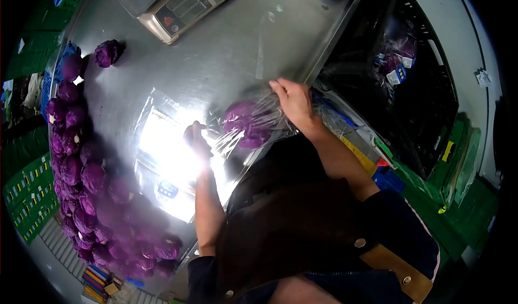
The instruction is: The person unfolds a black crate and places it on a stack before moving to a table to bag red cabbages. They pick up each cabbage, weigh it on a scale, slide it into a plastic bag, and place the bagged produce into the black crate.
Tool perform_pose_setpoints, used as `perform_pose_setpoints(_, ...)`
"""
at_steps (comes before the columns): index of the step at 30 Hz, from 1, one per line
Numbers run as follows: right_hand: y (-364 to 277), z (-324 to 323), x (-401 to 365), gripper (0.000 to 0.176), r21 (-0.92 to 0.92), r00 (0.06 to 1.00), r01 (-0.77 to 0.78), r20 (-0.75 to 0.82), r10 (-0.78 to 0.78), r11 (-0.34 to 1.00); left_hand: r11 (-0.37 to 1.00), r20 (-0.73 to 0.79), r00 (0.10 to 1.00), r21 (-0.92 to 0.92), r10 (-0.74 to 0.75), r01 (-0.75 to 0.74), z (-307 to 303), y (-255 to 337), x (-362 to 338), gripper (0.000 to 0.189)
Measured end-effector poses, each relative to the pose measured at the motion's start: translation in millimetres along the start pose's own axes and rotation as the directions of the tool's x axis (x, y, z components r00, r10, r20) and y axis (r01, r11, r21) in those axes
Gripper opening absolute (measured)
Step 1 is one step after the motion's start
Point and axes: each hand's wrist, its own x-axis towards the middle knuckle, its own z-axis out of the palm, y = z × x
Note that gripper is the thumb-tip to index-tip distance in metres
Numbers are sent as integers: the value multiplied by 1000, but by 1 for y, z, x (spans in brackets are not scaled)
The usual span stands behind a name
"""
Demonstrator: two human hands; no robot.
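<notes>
A purple cabbage [240, 117] lies on the metal table near its front edge, under clear plastic film [229, 140] pulled taut to both sides. My right hand [294, 100] is closed on the film at the cabbage's right, thumb and forefinger pinched together. On the left, my left hand [198, 140] is closed on the film's other end, partly washed out by glare. Flat plastic bags [148, 161] lie left of that hand, with a blue label [167, 189] on them.
Many purple cabbages [81, 169] line the table's left side, and one [107, 53] sits apart. A scale [181, 10] stands at the back. At the right, a black crate [426, 88] holds wrapped cabbages [402, 50]. The metal table [226, 50] reflects bright light.
</notes>
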Motion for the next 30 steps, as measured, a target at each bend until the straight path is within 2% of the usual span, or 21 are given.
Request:
perform_pose_setpoints(2,2,0,-5,25,-86,982,-115,142,126,990,992,165,982,99,-94,79,-9,-9,-5,30)
perform_pose_setpoints(5,-1,-1,-11,28,-243,906,-133,364,217,961,850,309,920,525,-241,47,-13,-12,-1,20)
perform_pose_setpoints(7,-6,2,-22,27,-334,922,-70,338,188,940,680,154,973,696,169,-229,0,11,-28,22)
perform_pose_setpoints(8,-9,1,-25,27,-382,931,-37,322,170,924,545,109,917,775,384,-320,7,20,-37,29)
perform_pose_setpoints(9,-14,-3,-24,22,-444,884,-24,409,227,896,524,185,829,697,528,-489,12,16,-32,40)
perform_pose_setpoints(11,-22,-7,-31,23,-416,934,47,341,108,908,222,529,512,517,677,-827,8,30,-38,56)
perform_pose_setpoints(12,-25,-9,-35,26,-406,953,79,298,50,910,507,651,620,391,437,-768,4,21,-40,58)
perform_pose_setpoints(14,-28,-20,-39,37,-169,876,454,267,-403,875,765,590,706,218,391,-605,2,-16,-33,58)
perform_pose_setpoints(16,-13,-17,-55,38,202,818,379,382,-429,903,845,556,736,105,386,-524,5,-40,-36,55)
perform_pose_setpoints(17,-1,-9,-64,37,381,842,190,410,-350,905,953,531,792,-154,302,-261,12,-34,-45,53)
perform_pose_setpoints(18,2,1,-71,37,551,852,2,435,-290,834,926,547,816,-376,184,43,16,-27,-50,51)
perform_pose_setpoints(20,-14,7,-66,40,441,876,-98,464,-133,892,921,440,884,-388,157,30,25,-29,-49,46)
perform_pose_setpoints(22,-55,-26,-52,49,241,826,-274,555,99,931,884,474,878,-437,70,166,25,-27,-42,42)
perform_pose_setpoints(23,-61,-47,-38,57,251,717,-369,689,102,895,873,535,845,-412,-2,263,31,-8,-50,39)
perform_pose_setpoints(24,-71,-73,-36,58,312,742,-341,669,50,887,840,568,819,-405,-80,363,33,3,-54,38)
perform_pose_setpoints(25,-79,-107,-39,59,368,765,-308,644,-2,877,934,597,803,-285,-3,216,39,13,-56,39)
perform_pose_setpoints(26,-87,-147,-36,61,312,697,-304,716,-13,900,985,630,774,-167,67,51,43,24,-59,40)
perform_pose_setpoints(27,-63,-158,-40,73,497,759,-5,567,-321,867,967,687,719,-239,105,86,49,48,-68,41)
perform_pose_setpoints(28,-63,-183,-42,90,452,756,216,483,-442,865,941,732,664,-312,152,129,64,87,-82,42)
perform_pose_setpoints(29,-65,-201,-50,101,196,816,389,381,-436,900,907,766,610,-381,202,178,78,126,-97,43)
perform_pose_setpoints(30,-61,-217,-49,109,-34,867,464,223,-446,885,900,784,613,-333,99,280,91,158,-110,52)
